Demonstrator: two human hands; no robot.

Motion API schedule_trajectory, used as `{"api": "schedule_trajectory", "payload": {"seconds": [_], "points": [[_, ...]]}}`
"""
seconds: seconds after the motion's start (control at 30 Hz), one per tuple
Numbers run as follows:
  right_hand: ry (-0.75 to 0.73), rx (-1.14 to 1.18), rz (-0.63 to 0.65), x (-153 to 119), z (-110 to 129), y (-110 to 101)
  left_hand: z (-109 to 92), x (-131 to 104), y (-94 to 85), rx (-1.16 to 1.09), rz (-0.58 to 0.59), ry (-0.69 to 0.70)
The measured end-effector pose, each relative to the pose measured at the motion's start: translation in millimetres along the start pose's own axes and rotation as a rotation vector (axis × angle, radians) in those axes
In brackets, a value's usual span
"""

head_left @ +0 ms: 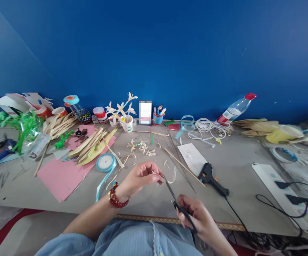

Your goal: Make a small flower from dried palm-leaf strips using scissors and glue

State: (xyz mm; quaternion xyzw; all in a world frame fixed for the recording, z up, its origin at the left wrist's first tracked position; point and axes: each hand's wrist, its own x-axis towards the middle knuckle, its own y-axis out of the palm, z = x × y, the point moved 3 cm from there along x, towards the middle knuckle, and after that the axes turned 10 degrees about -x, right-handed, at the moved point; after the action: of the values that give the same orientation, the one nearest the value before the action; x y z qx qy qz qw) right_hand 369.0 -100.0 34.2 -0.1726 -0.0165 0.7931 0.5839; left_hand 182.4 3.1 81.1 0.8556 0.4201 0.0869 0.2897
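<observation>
My left hand (145,175), with a red bead bracelet at the wrist, pinches a small pale strip (162,180) over the middle of the grey table. Black-handled scissors (184,212) are in my right hand (195,215), its fingers around the handles. The scissor blades point up and left and reach the strip beside my left fingertips. A curled pale end of husk (173,176) shows just right of the blades. Beyond my hands lie small cut pale pieces (150,153) and pale petal shapes (138,145).
A black glue gun (214,181) with a cord lies at the right, near a white power strip (276,188). Left are a blue ribbon roll (106,162), pink paper (60,179) and dry husks (90,147). Behind stand a paper cup (127,124) with husk flowers and a tilted bottle (234,112).
</observation>
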Motion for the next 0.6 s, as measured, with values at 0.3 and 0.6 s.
{"api": "schedule_trajectory", "payload": {"seconds": [0.3, 0.6], "points": [[0.011, -0.095, 0.002, -5, -4, -9, -2, 5, 2.6, 0.076, 0.039, -0.098], [0.042, -0.101, -0.023, -9, -22, -16, 1, 17, 5.0, 0.143, 0.106, -0.184]]}}
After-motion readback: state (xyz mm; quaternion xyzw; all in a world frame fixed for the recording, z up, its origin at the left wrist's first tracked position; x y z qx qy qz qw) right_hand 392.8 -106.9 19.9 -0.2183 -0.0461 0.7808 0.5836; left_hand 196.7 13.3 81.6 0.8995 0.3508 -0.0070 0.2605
